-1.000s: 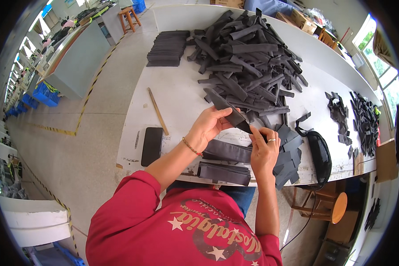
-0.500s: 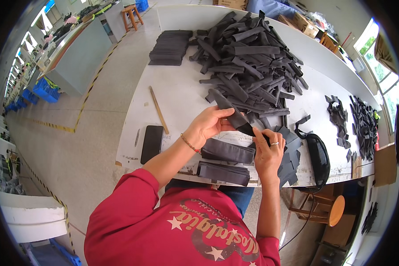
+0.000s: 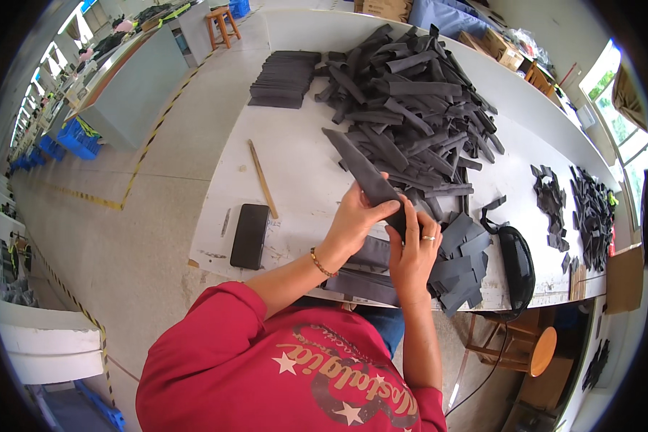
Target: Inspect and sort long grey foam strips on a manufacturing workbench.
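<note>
A long dark grey fabric strip (image 3: pixel 358 165) slants above the table between my hands, its free end pointing up and left toward the big heap. My left hand (image 3: pixel 361 218) is closed on its middle, thumb on top. At the strip's near end, the fingers of my right hand (image 3: pixel 415 248) are closed on the fabric. Just below lie two stacks of folded dark strips, the upper stack (image 3: pixel 374 252) partly hidden by my hands and the lower stack (image 3: pixel 363 284) by my left wrist. Beside my right hand, flat dark pieces (image 3: pixel 459 263) spread in an overlapping pile.
Loose dark strips form a large heap (image 3: pixel 414 108) at the back, with a neat stack (image 3: pixel 286 79) left of it. A wooden stick (image 3: pixel 262 178) and black phone (image 3: pixel 249 236) lie left. A black mesh-covered device (image 3: pixel 515 266) stands right, near smaller dark pieces (image 3: pixel 549 205).
My left hand has slid down the strip toward my right hand, so more of its far end now sticks out. Both hands have come closer together, and my right hand has shifted slightly left.
</note>
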`<state>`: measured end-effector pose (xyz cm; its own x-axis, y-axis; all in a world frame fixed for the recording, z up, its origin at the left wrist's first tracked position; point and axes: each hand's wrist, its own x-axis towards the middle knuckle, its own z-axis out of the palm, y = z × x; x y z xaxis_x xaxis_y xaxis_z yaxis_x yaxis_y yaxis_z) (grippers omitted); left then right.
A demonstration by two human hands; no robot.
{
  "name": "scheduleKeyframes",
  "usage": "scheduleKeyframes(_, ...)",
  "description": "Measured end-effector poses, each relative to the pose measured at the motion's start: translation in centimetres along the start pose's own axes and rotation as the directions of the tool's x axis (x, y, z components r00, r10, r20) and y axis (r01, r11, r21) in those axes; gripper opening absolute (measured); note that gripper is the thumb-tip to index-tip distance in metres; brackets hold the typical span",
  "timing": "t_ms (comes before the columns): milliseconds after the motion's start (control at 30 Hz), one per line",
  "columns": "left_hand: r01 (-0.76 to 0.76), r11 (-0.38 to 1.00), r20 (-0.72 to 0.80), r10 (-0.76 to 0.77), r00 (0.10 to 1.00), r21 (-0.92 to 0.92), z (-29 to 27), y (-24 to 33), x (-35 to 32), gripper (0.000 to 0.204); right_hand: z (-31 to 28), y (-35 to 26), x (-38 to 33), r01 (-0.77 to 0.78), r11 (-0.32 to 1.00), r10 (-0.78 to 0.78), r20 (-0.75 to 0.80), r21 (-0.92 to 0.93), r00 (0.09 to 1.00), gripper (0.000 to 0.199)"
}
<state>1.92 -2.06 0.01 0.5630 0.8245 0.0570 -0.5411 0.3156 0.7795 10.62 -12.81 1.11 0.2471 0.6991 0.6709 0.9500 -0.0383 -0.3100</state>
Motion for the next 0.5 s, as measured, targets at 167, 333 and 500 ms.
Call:
scheduleKeyframes(167,0.179,0.965,0.195,-0.141,0.971,-0.193,0.2,-0.7,0.2,0.025,1.5,-0.9,-1.8,-0.098,0.959,0.098,0.011,0.266,0.995,0.038)
scheduleKeyframes(333,0.161,0.943,0.18,-0.111,0.977,-0.291,0.1,-1.5,-0.5,0.019,1.2,-1.2,0.3,0.004,0.965,-0.015,0.041,0.261,0.999,0.03)
scheduleKeyframes(500,0.072,0.985,0.135,-0.051,0.99,-0.158,-0.4,0.1,0.0,0.02,0.8,0.0,-2.3,-0.045,0.98,0.02,0.124,0.194,0.992,0.025)
